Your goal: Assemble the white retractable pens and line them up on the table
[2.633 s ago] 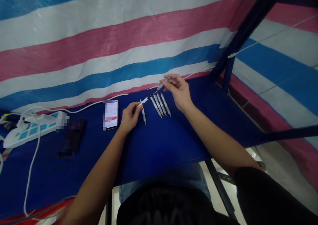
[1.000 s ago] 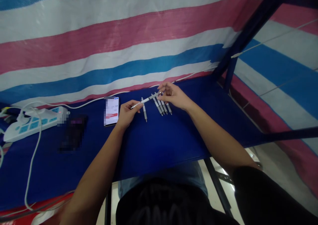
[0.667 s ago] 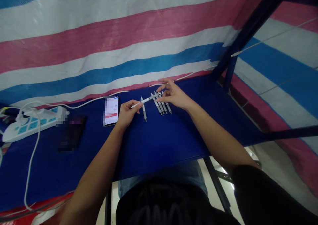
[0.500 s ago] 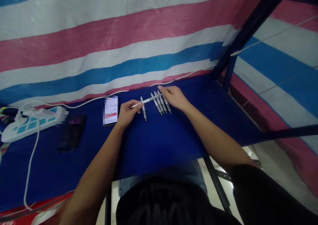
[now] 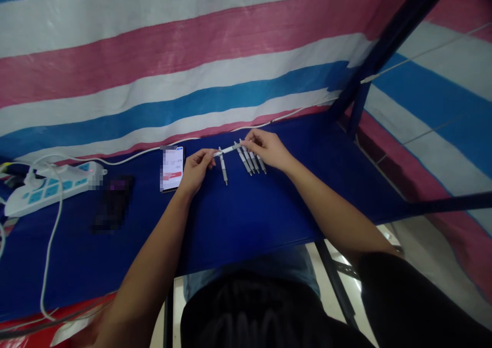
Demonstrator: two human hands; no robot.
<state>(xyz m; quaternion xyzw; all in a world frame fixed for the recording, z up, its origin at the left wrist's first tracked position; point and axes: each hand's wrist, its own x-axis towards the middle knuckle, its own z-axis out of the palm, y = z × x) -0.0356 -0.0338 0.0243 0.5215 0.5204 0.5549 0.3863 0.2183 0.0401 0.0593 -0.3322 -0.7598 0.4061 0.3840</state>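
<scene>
Between my two hands a white and grey pen (image 5: 227,149) is held level, just over the table. My left hand (image 5: 197,169) pinches its left end with closed fingers. The fingers of my right hand (image 5: 265,147) are closed on its grey tip end. Under the held pen lies a single pen (image 5: 223,168), its point toward me. Several similar pens (image 5: 249,159) lie side by side in a slanted row below my right hand, which hides part of them.
A lit phone (image 5: 172,168) lies left of my left hand. Further left are a dark blurred object (image 5: 113,204) and a white power strip (image 5: 54,188) with cables. A striped sheet (image 5: 184,66) hangs behind the blue table (image 5: 246,215). A dark frame post (image 5: 384,50) rises at the right.
The pen's left end has slid back into my left fingers, so less of it sticks out there. My right hand has shifted slightly left along the pen. The view has moved a little.
</scene>
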